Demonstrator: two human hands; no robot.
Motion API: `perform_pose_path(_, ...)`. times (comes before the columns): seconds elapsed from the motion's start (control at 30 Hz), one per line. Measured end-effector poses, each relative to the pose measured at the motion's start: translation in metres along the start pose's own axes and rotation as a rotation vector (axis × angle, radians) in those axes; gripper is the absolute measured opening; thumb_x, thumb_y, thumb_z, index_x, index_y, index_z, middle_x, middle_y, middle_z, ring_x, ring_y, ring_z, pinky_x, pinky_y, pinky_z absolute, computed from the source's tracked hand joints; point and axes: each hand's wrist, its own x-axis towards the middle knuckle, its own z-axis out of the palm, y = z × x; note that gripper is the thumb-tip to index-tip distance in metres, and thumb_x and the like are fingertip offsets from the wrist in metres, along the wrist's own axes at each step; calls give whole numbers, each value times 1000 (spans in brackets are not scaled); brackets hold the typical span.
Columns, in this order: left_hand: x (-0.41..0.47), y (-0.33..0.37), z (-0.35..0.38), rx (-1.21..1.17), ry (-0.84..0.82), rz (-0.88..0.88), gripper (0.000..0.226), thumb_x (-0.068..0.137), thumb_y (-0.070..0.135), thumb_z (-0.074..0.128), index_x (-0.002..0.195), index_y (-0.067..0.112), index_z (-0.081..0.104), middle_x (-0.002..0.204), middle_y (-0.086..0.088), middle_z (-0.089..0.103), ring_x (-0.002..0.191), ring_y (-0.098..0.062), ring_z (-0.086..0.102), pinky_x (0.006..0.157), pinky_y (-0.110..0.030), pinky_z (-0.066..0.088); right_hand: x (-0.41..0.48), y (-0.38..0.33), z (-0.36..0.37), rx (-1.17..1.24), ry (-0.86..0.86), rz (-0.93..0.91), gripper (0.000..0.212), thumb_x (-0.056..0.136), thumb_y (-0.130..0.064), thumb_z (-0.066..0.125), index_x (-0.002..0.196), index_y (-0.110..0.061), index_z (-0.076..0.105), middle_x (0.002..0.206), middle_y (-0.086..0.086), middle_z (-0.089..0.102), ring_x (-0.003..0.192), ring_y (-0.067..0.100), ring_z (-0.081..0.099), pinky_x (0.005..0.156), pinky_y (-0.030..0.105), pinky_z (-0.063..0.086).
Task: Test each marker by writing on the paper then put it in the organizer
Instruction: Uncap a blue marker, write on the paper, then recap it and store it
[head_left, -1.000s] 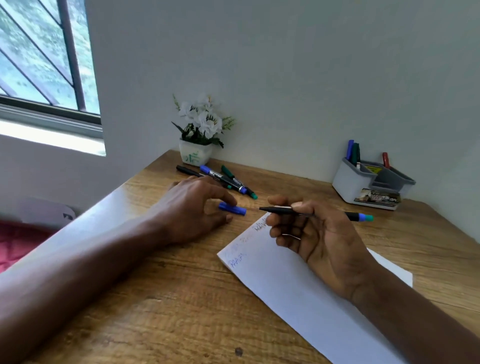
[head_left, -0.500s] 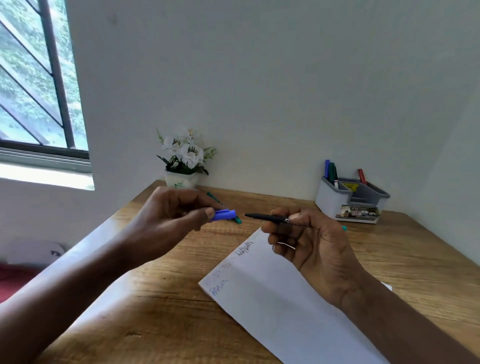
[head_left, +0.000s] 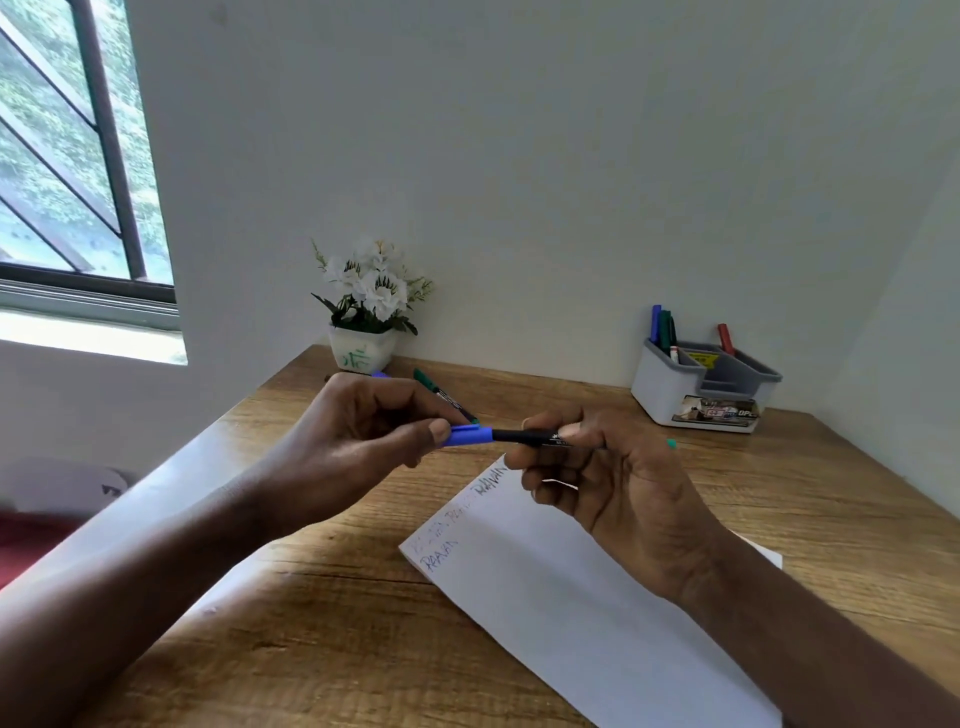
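My right hand (head_left: 602, 488) grips a black marker (head_left: 535, 437) held level above the desk, its teal end (head_left: 671, 444) sticking out past my fingers. My left hand (head_left: 358, 447) pinches the blue cap (head_left: 467, 435), which sits on the marker's tip. Below lies the white paper (head_left: 561, 592) with a few written words near its top left corner. A grey organizer (head_left: 670, 400) stands at the back right, holding blue, green and red markers. A green marker (head_left: 441, 392) lies on the desk behind my left hand; other loose markers there are mostly hidden.
A white pot of white flowers (head_left: 366, 322) stands at the desk's back left corner against the wall. The wooden desk (head_left: 332, 623) ends at its left edge beside a window (head_left: 67, 171). A wall closes the right side.
My left hand picked the blue cap up off the desk and brought it to the marker's tip. The cap now sits on the tip. My right hand kept holding the marker.
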Motion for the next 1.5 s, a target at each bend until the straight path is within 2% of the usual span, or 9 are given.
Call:
perform_pose_path(0.5,-2,-2,14,-314,8,-121,15,87,24,73,93,12,79,79,-10,65,66,-18,59,69,-31,54,2,11,15,-25,26,-71,12,82,-15,70,72,-13,75,64,13,69,55,18,62,55,27,54)
perform_pose_path(0.6,3,-1,19,-318,27,-133,33,86,37,72,92,5,76,81,-11,68,66,-19,62,66,-29,55,7,9,19,23,48,-45,15,84,-21,68,80,-10,75,62,13,67,52,18,61,53,27,53)
perform_pose_path(0.73,9,-9,15,281,155,-28,44,95,62,49,97,27,74,88,3,74,82,-17,70,71,-42,56,11,-2,10,-157,67,-199,24,98,-18,54,103,-10,76,78,14,71,69,20,63,58,29,47)
perform_pose_path(0.8,8,-17,7,595,99,-68,57,94,75,33,122,37,65,119,14,70,104,-8,66,80,-34,54,10,-8,-1,-192,107,-254,34,94,-27,52,112,-8,74,89,13,71,79,20,61,63,31,44)
perform_pose_path(0.9,7,-33,-1,829,-142,-308,98,79,93,10,155,36,32,163,7,32,143,-13,39,113,-41,38,12,-17,-21,-141,194,-212,48,95,-40,45,123,-10,71,109,14,74,88,19,60,68,32,37)
perform_pose_path(1.03,10,-41,0,892,-323,-433,123,63,100,0,162,28,7,170,5,2,155,-11,5,125,-39,5,19,-19,-38,-264,353,-205,37,98,-41,50,120,-20,73,113,5,77,92,12,63,73,29,42)
perform_pose_path(1.13,13,-42,2,928,-386,-451,134,53,104,-5,162,27,4,170,4,0,155,-10,2,125,-39,1,24,-14,-50,-515,517,-345,20,99,-16,62,113,-22,75,96,-10,78,86,0,70,72,16,54)
perform_pose_path(1.3,18,-51,2,975,-421,-402,138,50,104,-11,162,24,3,169,4,-3,155,-9,1,125,-38,2,37,-24,-77,-698,665,-511,23,92,-3,69,107,-21,68,95,10,77,86,16,74,74,31,61)
perform_pose_path(1.5,23,-57,1,975,-455,-358,131,54,102,-9,162,29,2,169,8,-4,154,-8,3,121,-31,4,76,-98,-145,-924,992,-656,66,89,-7,69,142,-37,44,84,4,72,69,5,68,69,19,55)
